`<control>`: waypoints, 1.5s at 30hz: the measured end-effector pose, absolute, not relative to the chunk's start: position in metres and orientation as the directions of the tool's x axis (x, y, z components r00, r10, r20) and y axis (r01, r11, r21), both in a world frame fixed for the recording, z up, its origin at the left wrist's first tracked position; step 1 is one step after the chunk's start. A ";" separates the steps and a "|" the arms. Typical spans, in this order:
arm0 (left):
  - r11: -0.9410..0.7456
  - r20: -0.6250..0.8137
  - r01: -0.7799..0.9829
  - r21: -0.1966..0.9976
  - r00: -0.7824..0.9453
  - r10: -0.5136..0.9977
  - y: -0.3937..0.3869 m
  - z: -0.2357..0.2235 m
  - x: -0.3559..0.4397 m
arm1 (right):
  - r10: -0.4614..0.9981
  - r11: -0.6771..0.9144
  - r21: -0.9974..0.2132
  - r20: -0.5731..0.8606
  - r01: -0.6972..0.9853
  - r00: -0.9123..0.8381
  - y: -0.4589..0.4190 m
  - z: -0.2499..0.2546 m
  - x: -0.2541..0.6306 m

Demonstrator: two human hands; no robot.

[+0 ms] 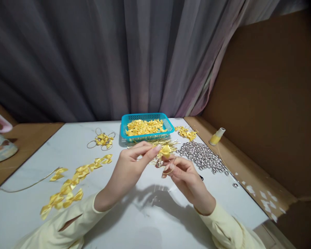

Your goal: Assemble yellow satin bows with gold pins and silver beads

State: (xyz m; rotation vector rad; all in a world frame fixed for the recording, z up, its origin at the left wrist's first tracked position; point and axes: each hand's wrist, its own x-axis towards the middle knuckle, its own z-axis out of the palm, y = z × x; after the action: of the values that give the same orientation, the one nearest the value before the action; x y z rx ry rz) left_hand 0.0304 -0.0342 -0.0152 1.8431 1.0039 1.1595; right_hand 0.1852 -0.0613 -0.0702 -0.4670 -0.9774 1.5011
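Observation:
My left hand (129, 166) pinches a yellow satin bow (166, 151) between thumb and fingers, above the middle of the table. Below the bow hangs a small shiny silver bead (159, 163). A thin gold cord (171, 171) curves in a loop from there to my right hand (184, 174), whose thumb and fingertips are closed on it. How bow, bead and cord are joined is too small to tell. Just behind my hands lies a bundle of gold cord pieces (174, 147), partly hidden by my fingers.
A blue basket (125, 138) of yellow bows stands at the back. Silver beads (200, 155) are heaped at right, near a cone-shaped spool (217, 136). Loose bows (76, 174) form a line at left. Bows with cord loops lie in two piles (103, 140). A mug (1, 147) stands far left.

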 end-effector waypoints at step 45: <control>-0.466 0.441 0.334 0.819 0.152 0.885 -0.030 -0.028 0.036 | 0.931 0.297 -0.906 0.344 -0.301 -0.117 -0.067 -0.069 0.194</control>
State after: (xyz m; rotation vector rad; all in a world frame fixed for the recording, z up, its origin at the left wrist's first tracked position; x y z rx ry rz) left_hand 0.0357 -0.0303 -0.0279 1.8856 1.1587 1.3032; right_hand 0.1940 -0.0669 -0.0690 -0.6767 -1.2545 1.1980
